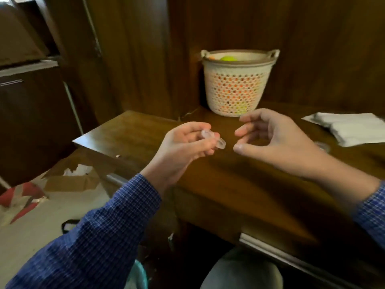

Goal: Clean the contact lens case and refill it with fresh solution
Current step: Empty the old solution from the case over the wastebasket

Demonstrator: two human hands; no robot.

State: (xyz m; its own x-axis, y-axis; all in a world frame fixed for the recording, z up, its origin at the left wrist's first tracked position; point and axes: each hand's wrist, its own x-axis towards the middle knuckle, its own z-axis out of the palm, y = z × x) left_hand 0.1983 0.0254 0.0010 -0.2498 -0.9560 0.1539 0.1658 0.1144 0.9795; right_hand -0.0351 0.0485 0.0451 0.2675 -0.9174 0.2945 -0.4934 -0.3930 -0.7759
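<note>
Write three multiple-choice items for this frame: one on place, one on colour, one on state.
1. Where is the basket?
A. on the desk's back corner
B. on the floor
C. in the person's lap

2. What colour are the sleeves?
A. red
B. blue check
C. white

3. What is the right hand doing?
A. gripping the basket
B. lying flat on the desk
C. open, empty, near the contact lens case

Answers: A, it stands on the desk against the wood wall; B, both forearms show blue check; C, only the left hand holds the clear case.
</note>
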